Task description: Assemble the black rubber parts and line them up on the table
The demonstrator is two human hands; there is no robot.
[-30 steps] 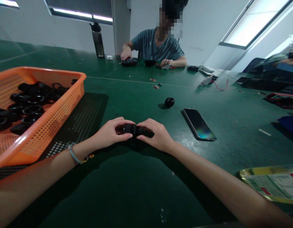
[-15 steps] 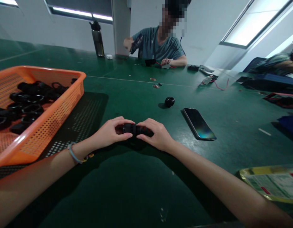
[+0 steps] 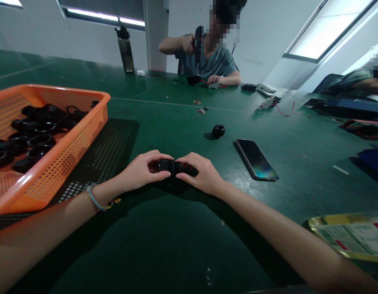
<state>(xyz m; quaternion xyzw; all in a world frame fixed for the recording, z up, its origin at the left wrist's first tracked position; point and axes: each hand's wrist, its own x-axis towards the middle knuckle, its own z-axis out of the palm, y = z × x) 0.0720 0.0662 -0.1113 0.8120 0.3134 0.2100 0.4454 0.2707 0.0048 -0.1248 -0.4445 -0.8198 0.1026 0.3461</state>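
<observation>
A black cylindrical piece (image 3: pixel 168 165), shaped like a small flashlight, lies sideways between my hands, low over the table. My left hand (image 3: pixel 147 166) pinches its left end between thumb and fingers. Around its right end, my right hand (image 3: pixel 203 171) is closed in the same way, and the two hands nearly meet at a ring in the middle. The palms and fingers hide part of the piece. Beyond my right hand, a short round black part (image 3: pixel 219 131) sits on the green table (image 3: pixel 170 245).
An orange basket (image 3: pixel 81 151) with several black parts stands at left. A phone (image 3: pixel 256 160) lies at right, near a yellow-edged packet (image 3: pixel 348 237). Across the table, a person (image 3: pixel 192 53) holds a power screwdriver (image 3: pixel 199 41). A bottle (image 3: pixel 125 51) stands at the back.
My hands and the black piece look unmoved. Across the table, the person has raised the power screwdriver and brought it upright over a black part.
</observation>
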